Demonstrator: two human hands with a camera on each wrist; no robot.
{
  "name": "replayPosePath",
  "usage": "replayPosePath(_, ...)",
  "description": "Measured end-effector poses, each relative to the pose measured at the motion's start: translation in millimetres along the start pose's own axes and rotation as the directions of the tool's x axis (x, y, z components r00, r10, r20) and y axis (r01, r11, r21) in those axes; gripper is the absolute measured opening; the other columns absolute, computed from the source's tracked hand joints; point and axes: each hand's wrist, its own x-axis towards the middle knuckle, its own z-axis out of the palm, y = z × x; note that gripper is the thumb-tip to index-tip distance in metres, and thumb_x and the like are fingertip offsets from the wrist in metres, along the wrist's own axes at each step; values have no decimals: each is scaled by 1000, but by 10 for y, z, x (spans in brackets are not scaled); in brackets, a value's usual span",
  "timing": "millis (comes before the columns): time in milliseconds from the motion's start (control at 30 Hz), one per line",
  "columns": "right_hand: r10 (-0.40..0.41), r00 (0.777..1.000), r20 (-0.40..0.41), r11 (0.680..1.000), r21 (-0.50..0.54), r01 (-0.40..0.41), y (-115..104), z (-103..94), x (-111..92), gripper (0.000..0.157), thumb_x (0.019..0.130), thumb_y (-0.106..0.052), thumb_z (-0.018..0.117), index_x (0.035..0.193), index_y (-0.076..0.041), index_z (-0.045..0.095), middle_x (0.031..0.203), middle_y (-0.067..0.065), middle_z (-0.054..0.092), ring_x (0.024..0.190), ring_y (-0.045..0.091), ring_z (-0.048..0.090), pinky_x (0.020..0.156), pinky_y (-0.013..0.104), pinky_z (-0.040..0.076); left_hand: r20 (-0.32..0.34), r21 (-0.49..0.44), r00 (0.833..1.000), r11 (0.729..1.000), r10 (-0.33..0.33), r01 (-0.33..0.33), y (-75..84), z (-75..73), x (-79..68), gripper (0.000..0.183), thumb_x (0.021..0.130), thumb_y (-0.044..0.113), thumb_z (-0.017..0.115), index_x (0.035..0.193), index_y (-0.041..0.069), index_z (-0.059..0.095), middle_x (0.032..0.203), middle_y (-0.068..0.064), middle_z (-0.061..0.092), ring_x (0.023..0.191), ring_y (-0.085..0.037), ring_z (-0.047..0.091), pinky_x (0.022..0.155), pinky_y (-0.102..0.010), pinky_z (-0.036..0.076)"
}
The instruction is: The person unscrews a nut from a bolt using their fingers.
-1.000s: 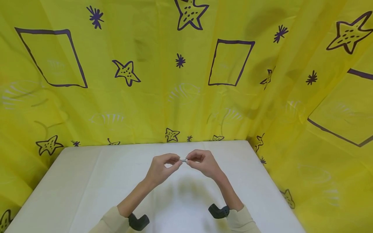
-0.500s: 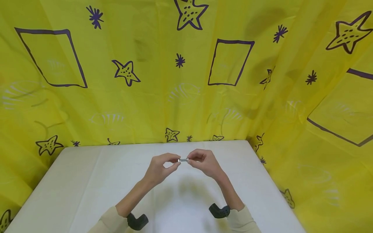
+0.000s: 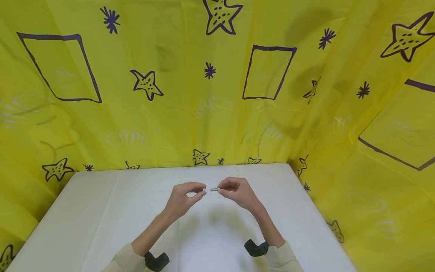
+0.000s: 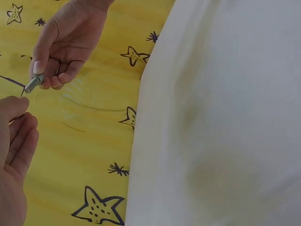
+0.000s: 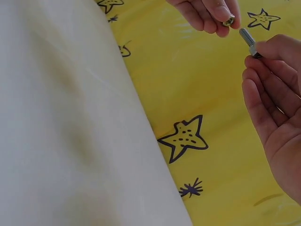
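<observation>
Between thumb and fingertips my right hand [image 3: 239,192] pinches a silver bolt [image 3: 214,189] by its head end. The bolt's threaded shank [image 5: 247,37] points toward the other hand. My left hand [image 3: 183,196] pinches a small metal nut [image 5: 229,20], its hole visible in the right wrist view. In the head view the nut and the bolt's tip are a short gap apart, both held above the white table. The left wrist view shows the bolt in the right fingers, while the left fingers hide the nut there.
A white-covered table [image 3: 136,211] lies under both hands. Yellow curtains [image 3: 176,124] with purple starfish and frames hang behind it and at its sides. Each forearm carries a dark curved wrist mount [image 3: 157,261].
The nut has come off the bolt's end as my left hand moved left with it. My right hand stays nearly in place, slightly lower, with the bolt.
</observation>
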Motion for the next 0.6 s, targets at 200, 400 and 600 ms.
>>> replayPosePath(200,96,995,6,994,-58,-96,55,34,-31,10,92,-1,69,101,2,72,95,8,70,83,20,65,77,26,56,11,17,999,999,-52,52,-77,-12,-92,22,81,-4,79,102,2,75,96,-5,75,82,-14,70,76,-29,59)
replayPosePath(400,101,994,30,993,-59,-99,73,76,-86,10,92,-4,70,99,2,72,93,7,70,82,20,65,77,25,56,49,48,992,992,-115,113,-173,-18,-208,22,83,-1,79,104,1,75,95,-5,74,82,-14,69,75,-30,60)
replayPosePath(600,131,991,23,989,-75,-129,470,101,-82,11,92,-12,72,98,-4,74,93,3,70,83,20,66,75,26,56,70,72,986,987,-151,146,-260,1,-312,22,84,1,79,105,2,73,93,-3,74,80,-12,70,75,-28,59)
